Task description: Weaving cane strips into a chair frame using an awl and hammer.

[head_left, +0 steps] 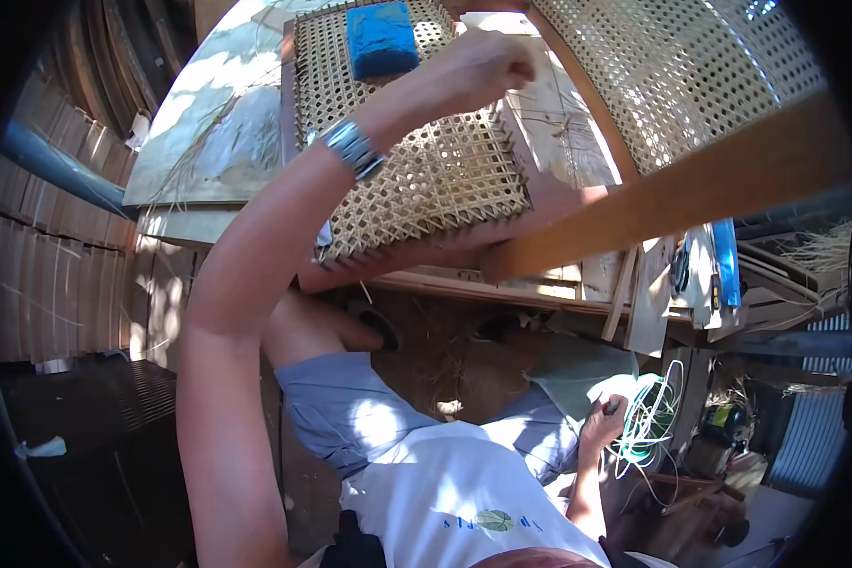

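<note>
My left hand (497, 71) is raised over the far right part of a wooden frame with woven cane webbing (426, 189). Its fingers are curled closed, and what they hold, if anything, is hidden. A silvery watch (353, 150) circles that wrist. Low at the right, beside my thigh, my right hand (604, 424) is closed around a small dark object (612, 405), perhaps a tool's handle end. Next to that hand hangs a loose coil of pale and greenish strands (646, 421). A blue block-shaped bundle (381, 40) lies on the webbing's far end.
A second cane-woven panel (672, 76) leans at the right, with a wooden bar (672, 189) jutting in front. Tools and a blue strip (727, 260) sit at the table's right edge. Clear plastic (241, 137) and loose strands lie on the table's left. Wooden slats (57, 293) are stacked left.
</note>
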Tool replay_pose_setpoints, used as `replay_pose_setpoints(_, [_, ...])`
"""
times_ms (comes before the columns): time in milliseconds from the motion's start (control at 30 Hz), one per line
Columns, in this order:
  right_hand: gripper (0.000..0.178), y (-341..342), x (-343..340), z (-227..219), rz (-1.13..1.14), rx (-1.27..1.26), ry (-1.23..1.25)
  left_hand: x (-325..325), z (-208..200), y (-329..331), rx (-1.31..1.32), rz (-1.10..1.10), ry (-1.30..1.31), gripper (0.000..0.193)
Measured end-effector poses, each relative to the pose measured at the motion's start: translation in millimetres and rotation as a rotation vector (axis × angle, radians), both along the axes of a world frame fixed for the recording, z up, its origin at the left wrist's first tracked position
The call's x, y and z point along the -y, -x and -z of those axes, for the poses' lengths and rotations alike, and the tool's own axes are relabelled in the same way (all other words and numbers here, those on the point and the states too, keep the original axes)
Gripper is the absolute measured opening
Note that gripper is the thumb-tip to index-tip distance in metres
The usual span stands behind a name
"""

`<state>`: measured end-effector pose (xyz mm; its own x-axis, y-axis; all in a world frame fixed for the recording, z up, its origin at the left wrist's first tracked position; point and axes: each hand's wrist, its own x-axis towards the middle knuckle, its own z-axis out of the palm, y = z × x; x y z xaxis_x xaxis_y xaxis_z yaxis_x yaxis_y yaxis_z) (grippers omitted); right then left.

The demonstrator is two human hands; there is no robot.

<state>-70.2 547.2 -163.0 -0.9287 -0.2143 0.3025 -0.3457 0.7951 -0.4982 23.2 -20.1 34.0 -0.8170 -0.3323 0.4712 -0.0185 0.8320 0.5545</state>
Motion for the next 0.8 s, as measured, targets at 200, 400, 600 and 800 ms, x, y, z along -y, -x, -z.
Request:
replay_pose_setpoints(200, [0.012,6,12,-1,-0.036,-0.046,-0.11,62,42,116,0.137,0.037,0.166,0.018])
replay_pose_setpoints(400, [0.015,16,27,-7,-0.105,-0.109,-0.141,66,86,160,0.347,-0.062,0.412,0.021])
replay_pose_setpoints(600, [0.02,38,26,8,0.072,-0.035,-0.107,64,112,175,0.25,-0.028,0.436,0.016])
replay_pose_setpoints(800, [0.029,58,-25,49,-0.012,-0.131,-0.058,62,112,177,0.457,0.05,0.307,0.024])
